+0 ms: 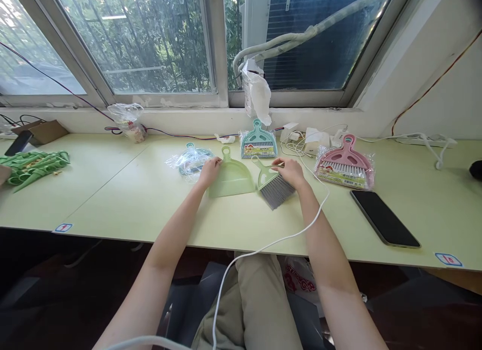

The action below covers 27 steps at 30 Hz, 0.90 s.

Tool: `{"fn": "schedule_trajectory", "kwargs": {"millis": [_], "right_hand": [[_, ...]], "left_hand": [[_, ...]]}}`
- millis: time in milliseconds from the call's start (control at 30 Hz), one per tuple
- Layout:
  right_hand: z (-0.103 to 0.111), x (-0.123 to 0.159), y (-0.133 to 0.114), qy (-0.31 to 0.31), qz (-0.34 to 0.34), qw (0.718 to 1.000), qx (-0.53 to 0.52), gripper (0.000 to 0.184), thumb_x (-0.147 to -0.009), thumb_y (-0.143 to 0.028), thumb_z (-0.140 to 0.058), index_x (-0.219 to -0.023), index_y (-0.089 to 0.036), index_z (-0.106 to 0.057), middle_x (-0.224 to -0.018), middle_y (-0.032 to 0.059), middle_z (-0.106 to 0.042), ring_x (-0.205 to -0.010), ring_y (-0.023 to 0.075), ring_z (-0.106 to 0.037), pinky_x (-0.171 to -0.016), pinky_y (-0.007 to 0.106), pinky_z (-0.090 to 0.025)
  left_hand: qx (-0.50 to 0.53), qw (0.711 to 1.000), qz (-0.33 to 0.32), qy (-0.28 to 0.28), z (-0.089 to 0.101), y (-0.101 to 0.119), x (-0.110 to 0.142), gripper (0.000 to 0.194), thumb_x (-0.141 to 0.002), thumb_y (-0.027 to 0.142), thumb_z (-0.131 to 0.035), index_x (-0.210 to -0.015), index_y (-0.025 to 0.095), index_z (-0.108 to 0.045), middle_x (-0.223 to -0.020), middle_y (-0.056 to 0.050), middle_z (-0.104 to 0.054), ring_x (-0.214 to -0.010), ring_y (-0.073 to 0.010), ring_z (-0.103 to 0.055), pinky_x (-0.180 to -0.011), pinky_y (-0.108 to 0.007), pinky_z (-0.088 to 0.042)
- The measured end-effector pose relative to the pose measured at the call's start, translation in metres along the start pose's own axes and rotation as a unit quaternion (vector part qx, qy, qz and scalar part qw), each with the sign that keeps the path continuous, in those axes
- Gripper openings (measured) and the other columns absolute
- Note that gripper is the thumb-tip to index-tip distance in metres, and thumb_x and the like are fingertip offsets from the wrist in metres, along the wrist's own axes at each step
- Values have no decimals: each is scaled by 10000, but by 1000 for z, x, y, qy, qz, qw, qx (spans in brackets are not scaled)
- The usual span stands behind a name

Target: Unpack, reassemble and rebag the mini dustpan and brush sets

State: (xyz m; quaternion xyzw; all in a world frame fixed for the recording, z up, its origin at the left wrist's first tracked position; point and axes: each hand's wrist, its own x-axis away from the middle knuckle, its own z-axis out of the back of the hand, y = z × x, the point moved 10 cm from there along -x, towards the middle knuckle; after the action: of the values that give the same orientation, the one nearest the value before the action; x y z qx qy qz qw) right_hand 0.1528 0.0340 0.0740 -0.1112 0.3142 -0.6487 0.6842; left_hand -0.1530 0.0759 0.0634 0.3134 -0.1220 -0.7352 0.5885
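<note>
A pale green dustpan (232, 179) lies flat on the light green table (150, 199). My left hand (209, 171) rests on its left edge with fingers curled against the rim. Beside it lies a small green hand brush (273, 184) with grey bristles. My right hand (289, 170) lies over the brush's right side, fingers bent onto it. An empty clear wrapper (188, 161) with a teal item in it sits just left of the dustpan.
A packaged teal dustpan set (258, 141) and a packaged pink set (345, 165) lie behind and to the right. A black phone (384, 218) lies at the right, green plastic pieces (33, 165) at far left. White chargers (314, 137) and a white cable (263, 247) cross the table.
</note>
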Motion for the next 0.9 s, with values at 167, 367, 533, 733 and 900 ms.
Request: {"fn": "schedule_trajectory", "kwargs": {"millis": [167,367,533,733,900], "right_hand": [[-8,2,-29,-18,49,963,-265,228,-726,-333,-717,-908,-201,-754,-939,42,-756,-708,157,-614,-722,303,-466],[-15,10,-42,23,13,970,-243,216,-780,-338,-673,-948,-222,-745,-1017,37,-754,-740,168,-661,-763,320,-502],[-23,20,-61,-6,25,999,21,154,-834,-339,-670,-943,-265,-751,-983,22,-762,-933,236,-669,-819,351,-465],[-23,22,-67,-27,58,994,92,135,-833,-356,-679,-874,-237,-730,-1004,47,-742,-1024,238,-637,-891,353,-430],[-42,16,-45,-99,12,995,-30,299,-825,-409,-676,-1085,-260,-686,-1151,40,-717,-987,215,-664,-855,323,-465]], "left_hand": [[64,997,33,41,7,-10,-3,261,-898,269,-452,-947,154,-681,-972,-101,-714,-928,-234,-622,-857,-338,-438],[168,985,10,-46,-30,12,4,272,-865,383,-511,-886,164,-671,-934,-73,-714,-894,-221,-622,-823,-332,-443],[256,956,-2,-143,-67,36,20,403,-812,545,-566,-862,156,-659,-911,-65,-697,-890,-215,-610,-801,-326,-460],[327,914,19,-241,-85,43,32,520,-660,558,-765,-983,166,-656,-987,-58,-709,-911,-220,-638,-816,-331,-476],[344,904,26,-253,-84,47,35,486,-692,514,-761,-1021,169,-667,-1042,-67,-713,-963,-235,-646,-857,-339,-483]]}}
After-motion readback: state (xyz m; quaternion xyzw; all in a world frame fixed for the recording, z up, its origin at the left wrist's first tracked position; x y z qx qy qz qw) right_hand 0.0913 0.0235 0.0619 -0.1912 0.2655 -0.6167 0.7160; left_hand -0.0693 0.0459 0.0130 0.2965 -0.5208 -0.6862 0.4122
